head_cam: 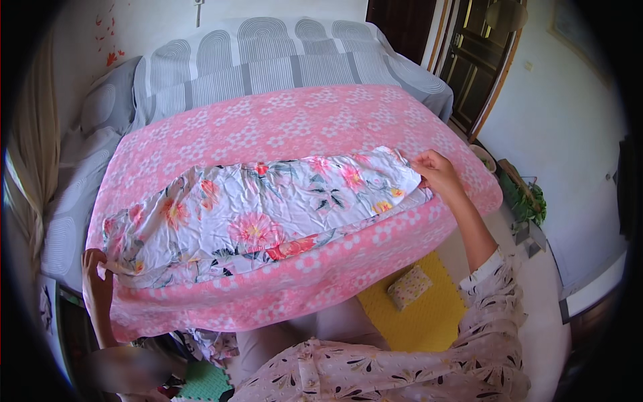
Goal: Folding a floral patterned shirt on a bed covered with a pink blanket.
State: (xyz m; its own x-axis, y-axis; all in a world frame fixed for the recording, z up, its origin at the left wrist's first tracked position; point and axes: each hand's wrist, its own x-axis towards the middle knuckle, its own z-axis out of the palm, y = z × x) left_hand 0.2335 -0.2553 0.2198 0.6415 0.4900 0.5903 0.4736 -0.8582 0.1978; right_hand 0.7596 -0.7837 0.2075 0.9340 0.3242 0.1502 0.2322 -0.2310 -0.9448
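Note:
A white cloth garment with a floral print lies spread, wrinkled, across a surface covered by a pink blanket with white flowers. Its near edge shows a second layer beneath the top one. At the garment's far right end, my right hand pinches the edge between thumb and fingers. My left hand grips the lower left corner, near the blanket's left edge. Between the two hands the fabric rests on the blanket.
Behind the blanket stands a sofa with a grey and white patterned cover. A yellow foam mat with a small dotted packet lies on the floor at right. Leafy greens are beyond. More clothing sits below the blanket's near edge.

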